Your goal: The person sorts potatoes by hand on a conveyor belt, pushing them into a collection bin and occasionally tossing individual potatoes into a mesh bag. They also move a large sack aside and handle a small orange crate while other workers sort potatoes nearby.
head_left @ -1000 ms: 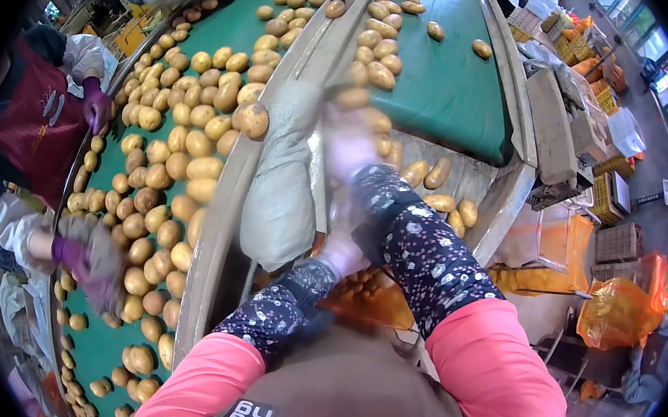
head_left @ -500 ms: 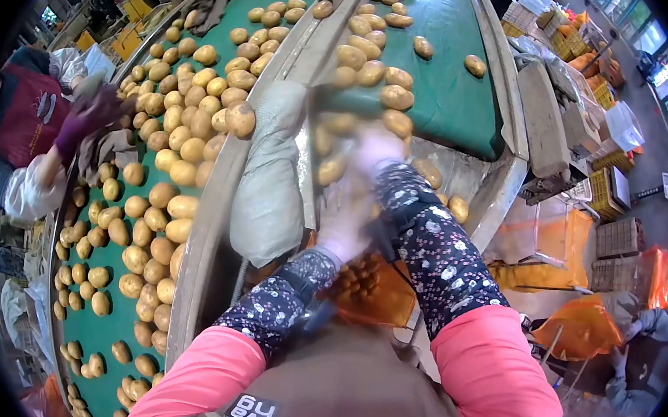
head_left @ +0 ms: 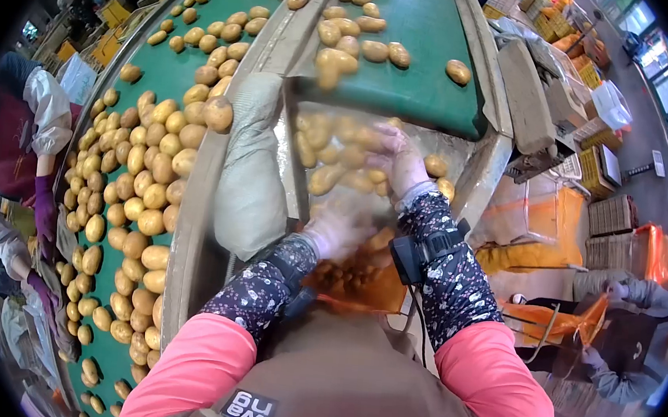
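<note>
Several potatoes (head_left: 339, 155), blurred by motion, lie in the metal chute (head_left: 462, 152) at the end of the green belt (head_left: 415, 96). My right hand (head_left: 403, 160) is at their right side, fingers stretched out over them and touching some. Lower down, at the chute's mouth, my left hand (head_left: 338, 229) is smeared by motion, so its fingers cannot be made out. Just below it hangs an orange mesh bag (head_left: 378, 289) with potatoes inside, partly hidden by my hand and apron.
A cloth-wrapped pad (head_left: 253, 178) lines the chute's left edge. Beyond the divider (head_left: 203, 165), a second green belt (head_left: 107, 300) carries many potatoes. A co-worker's gloved hand (head_left: 45, 211) is at far left. Another person (head_left: 617, 336) handles an orange bag at right.
My hands have moved apart, the left one down toward the bag. Potatoes have gathered in the chute. The co-worker's arms at left have lowered; the person at right now holds orange mesh up.
</note>
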A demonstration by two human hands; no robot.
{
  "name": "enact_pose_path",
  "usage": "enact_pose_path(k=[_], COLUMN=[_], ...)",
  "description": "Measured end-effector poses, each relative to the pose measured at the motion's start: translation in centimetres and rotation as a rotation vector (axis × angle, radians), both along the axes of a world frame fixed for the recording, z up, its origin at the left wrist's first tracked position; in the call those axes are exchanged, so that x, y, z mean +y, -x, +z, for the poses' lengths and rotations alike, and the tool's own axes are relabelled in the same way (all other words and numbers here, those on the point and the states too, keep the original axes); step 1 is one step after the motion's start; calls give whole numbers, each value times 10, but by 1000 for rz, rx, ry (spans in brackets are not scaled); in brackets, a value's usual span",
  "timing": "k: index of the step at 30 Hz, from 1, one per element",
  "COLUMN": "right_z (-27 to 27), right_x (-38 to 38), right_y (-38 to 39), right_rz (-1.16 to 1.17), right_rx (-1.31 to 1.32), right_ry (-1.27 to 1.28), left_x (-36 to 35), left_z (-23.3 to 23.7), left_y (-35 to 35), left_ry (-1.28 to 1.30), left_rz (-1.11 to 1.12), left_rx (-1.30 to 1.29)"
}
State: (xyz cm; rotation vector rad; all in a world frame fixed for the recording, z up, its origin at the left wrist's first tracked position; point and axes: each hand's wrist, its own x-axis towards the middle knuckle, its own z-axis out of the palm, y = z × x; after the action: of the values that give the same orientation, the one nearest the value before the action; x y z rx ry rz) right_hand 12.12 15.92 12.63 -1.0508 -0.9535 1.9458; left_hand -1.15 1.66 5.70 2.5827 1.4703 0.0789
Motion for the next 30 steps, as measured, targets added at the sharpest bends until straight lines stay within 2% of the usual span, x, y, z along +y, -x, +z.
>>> enact_pose_path(k=[1, 2, 4, 6, 7, 8, 9, 12, 13, 14, 16, 19, 23, 26, 27, 30], right_z=[-7, -15, -44, -55, -25, -5, -1, 8, -17, -39, -47, -44, -25, -43, -45, -36], right_x=[3, 6, 14, 17, 10, 6, 9, -11, -9, -8, -25, -56, -49, -40, -44, -29], right_y=[-3, -4, -13, -25, -29, -32, -34, -30, -33, -39, -41, -25, -21, -2, 9, 16], right_rz=[-7, -14, 39, 38, 6, -25, -91, -301, -314, -216, 12, 25, 89, 375, 237, 568], right_rx=[88, 176, 139, 87, 53, 21, -158, -399, -523, -765, -1245, -1351, -1455, -1491, -1459, -1667], right_ry=[76, 150, -94, -159, -101, -44, -66, -416, -606, -818, -1232, -1182, -1196, -1327, -1299, -1049], left_x=[2, 4, 6, 8, 11, 16, 21, 31, 33, 34, 34, 34, 34, 33, 32, 27], left_z=[-4, -8, -21, -30, -33, -34, -31, -14, -10, -11, -11, -13, -20, -17, -17, -15], left_y=[5, 6, 10, 18, 21, 21, 22, 26, 26, 26, 26, 26, 27, 26, 27, 25], left_ry=[12, -22, -88, -156, -189, -236, -280, -312, -306, -293, -268, -271, -274, -274, -269, -260], left_rz=[-176, -221, -305, -293, -286, -141, 7, 353, 453, 450, 444, 435, 425, 417, 416, 408], left_rx=[83, 45, -31, -105, -143, -142, -140, -130, -125, -125, -126, -118, -175, -177, -160, -132])
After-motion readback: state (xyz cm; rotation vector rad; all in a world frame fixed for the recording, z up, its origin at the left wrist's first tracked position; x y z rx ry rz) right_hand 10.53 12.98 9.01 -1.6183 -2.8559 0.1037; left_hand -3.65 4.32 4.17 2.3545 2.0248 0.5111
